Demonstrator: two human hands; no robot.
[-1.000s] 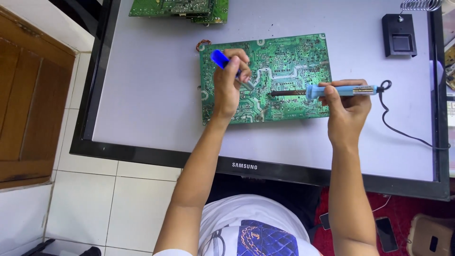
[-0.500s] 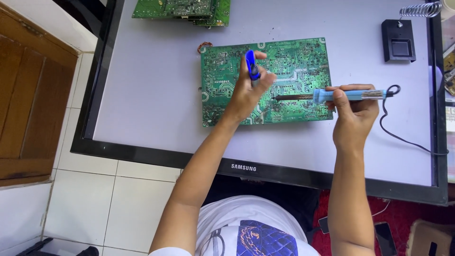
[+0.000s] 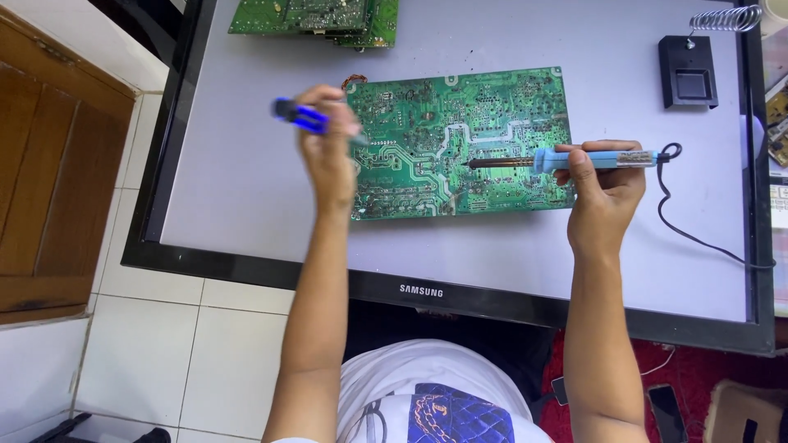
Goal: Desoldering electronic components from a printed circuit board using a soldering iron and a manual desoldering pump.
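The bench (image 3: 246, 189) was a flat grey panel with a black rim. The green board (image 3: 460, 143) lay on it solder side up, so I could reach the joints. A second board (image 3: 316, 16) sat beyond it, a black stand (image 3: 689, 74) off its right corner. My right hand (image 3: 603, 184) gripped the iron (image 3: 566, 160), tip on the board's middle. My left hand (image 3: 328, 152) clenched a blue pump (image 3: 302, 117) at the board's left edge, nozzle toward it.

Board (image 3: 460, 139): green, matt, solder-speckled. Iron (image 3: 566, 160): light-blue plastic grip, dark metal tip. Pump (image 3: 302, 116): glossy blue plastic. Screen (image 3: 246, 172): smooth matt grey; bezel glossy black. Door (image 3: 49, 180): brown wood.
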